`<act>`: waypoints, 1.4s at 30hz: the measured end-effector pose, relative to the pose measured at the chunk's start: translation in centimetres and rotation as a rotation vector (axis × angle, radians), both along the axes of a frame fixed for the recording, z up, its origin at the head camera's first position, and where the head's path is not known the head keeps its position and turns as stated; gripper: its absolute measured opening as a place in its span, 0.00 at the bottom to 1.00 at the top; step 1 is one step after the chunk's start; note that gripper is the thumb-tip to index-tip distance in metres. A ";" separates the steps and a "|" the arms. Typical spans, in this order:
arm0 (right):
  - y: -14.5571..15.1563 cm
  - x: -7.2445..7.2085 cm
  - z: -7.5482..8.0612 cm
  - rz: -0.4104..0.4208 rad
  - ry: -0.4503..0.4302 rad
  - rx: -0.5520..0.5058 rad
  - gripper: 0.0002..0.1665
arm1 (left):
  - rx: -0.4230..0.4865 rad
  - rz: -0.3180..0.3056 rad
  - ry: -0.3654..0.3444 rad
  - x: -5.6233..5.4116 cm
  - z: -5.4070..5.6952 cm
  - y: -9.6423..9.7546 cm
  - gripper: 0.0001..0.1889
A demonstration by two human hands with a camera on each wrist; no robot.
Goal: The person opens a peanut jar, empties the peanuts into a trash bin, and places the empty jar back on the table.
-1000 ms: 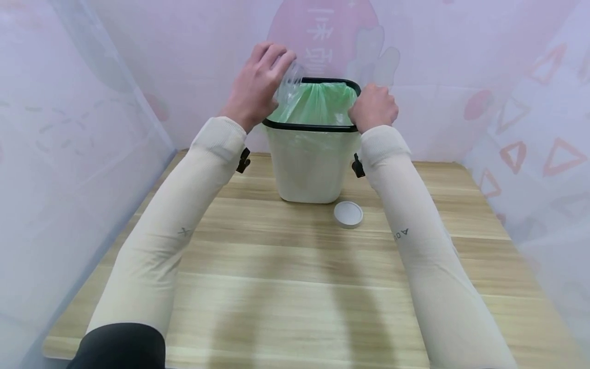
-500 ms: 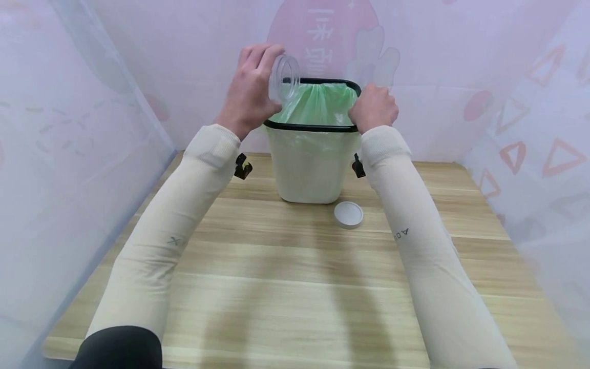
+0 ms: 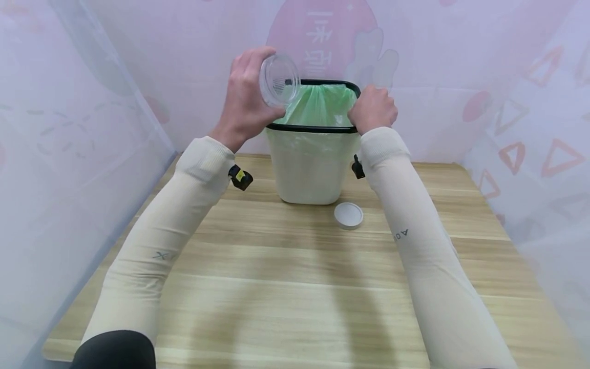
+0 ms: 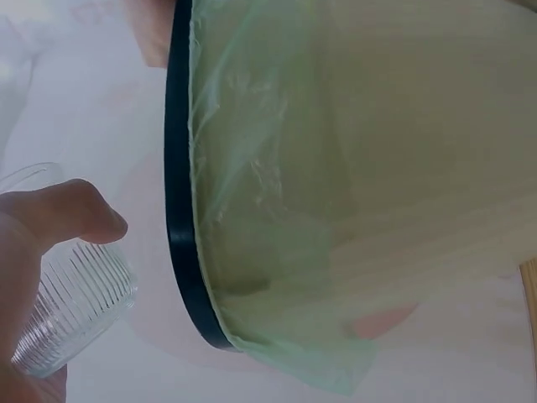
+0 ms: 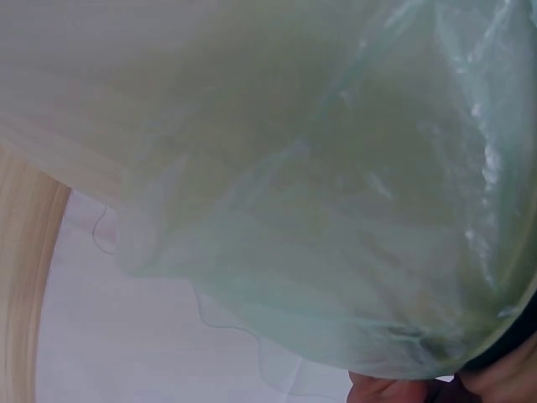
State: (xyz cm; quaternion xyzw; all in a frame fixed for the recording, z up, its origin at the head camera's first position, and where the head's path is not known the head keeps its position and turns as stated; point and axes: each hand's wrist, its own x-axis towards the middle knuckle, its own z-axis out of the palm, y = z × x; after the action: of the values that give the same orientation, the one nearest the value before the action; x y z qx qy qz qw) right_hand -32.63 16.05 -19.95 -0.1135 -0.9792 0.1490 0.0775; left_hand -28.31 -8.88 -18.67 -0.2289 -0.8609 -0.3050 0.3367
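My left hand [image 3: 244, 95] grips a clear, ribbed jar [image 3: 279, 82] beside the left rim of a cream trash bin [image 3: 309, 166]. The jar is tilted on its side, its round end turned toward the head camera. In the left wrist view, the thumb lies across the jar [image 4: 88, 290], apart from the bin's dark rim [image 4: 178, 185]. A green plastic bag [image 3: 322, 105] lines the bin and folds over its edge. My right hand [image 3: 374, 109] holds the bin's right rim with curled fingers; in the right wrist view the bag [image 5: 336, 210] covers most of the picture.
On the wooden table [image 3: 276, 271], a round white lid [image 3: 349, 214] lies just in front of the bin, to its right. A printed pale curtain [image 3: 428, 66] stands behind the table and along both sides.
My left hand has drawn left and slightly down with the jar, turning its round end toward the head camera. My right hand keeps its place on the bin's rim.
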 end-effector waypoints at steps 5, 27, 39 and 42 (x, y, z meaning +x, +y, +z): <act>0.0 0.0 0.0 0.006 0.004 -0.012 0.18 | 0.060 -0.015 0.017 0.5 -0.2 -0.1 0.45; -0.1 0.0 0.3 -0.001 -0.001 -0.010 0.11 | 0.314 -0.178 -0.099 4.7 -0.9 0.2 0.42; -0.1 -0.1 0.2 0.003 -0.001 -0.019 0.14 | 0.387 -0.263 -0.201 7.7 -1.4 0.8 0.42; -0.2 0.0 0.1 0.002 -0.002 -0.027 0.15 | 0.386 -0.278 -0.223 7.5 -2.4 0.4 0.43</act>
State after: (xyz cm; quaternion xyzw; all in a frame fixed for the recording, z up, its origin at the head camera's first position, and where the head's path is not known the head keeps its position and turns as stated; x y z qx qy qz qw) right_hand -32.61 15.88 -19.83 -0.1134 -0.9773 0.1623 0.0748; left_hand -20.77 -8.50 -21.11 -0.2413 -0.7790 -0.5303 0.2319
